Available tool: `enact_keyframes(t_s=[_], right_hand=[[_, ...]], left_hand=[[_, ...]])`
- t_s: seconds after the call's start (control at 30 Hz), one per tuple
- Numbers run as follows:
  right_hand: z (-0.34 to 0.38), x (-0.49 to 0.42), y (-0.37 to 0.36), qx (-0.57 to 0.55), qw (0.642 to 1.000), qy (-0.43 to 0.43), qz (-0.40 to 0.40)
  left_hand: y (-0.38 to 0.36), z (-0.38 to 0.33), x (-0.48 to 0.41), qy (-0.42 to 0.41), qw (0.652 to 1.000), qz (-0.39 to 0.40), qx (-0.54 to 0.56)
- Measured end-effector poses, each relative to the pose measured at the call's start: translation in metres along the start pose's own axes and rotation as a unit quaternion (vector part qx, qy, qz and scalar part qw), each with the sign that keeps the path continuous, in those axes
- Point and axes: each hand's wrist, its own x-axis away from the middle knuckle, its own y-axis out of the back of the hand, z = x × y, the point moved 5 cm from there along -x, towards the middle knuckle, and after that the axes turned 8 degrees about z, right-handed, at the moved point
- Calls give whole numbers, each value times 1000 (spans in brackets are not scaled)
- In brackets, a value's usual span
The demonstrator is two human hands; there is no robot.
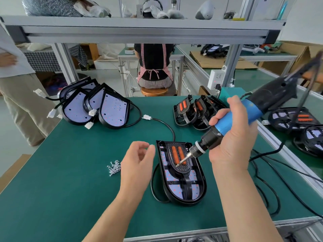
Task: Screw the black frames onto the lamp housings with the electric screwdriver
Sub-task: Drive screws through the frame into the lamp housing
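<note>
I am looking into a factory assembly workshop. A green-matted workbench (70, 198) is standing under an aluminium-profile shelf (139, 30). Lamp housings (111, 110), black frames (192, 112) and loose screws (114, 167) are lying on it in heaps. A corded electric screwdriver (244, 117) is being held above the mat. Another worker (153, 67) is sitting at a further bench (125, 55); flattened cardboard (208, 61) is lying beyond.

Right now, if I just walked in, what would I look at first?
Probably the blue electric screwdriver, gripped by the right hand at centre right, its tip slanting down over the black frame with orange strips. That frame sits in the lamp housing in the middle of the green table. Left of it, the left hand hovers with loose fingers beside a small pile of screws.
</note>
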Motion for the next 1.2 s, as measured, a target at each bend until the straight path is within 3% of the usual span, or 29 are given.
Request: enact_keyframes(t_s=[0.1,0.2,0.83,1.2], right_hand=[[-16,2,-12,59,995,11,78],[-27,6,-24,90,986,14,143],[-57,14,-25,130,974,-9,186],[-71,17,-35,150,956,-22,251]], left_hand=[[-18,16,-21,92,988,97,-78],[-35,19,-30,100,971,149,-161],[-40,23,-31,87,972,168,-137],[-43,27,-33,65,974,170,-137]])
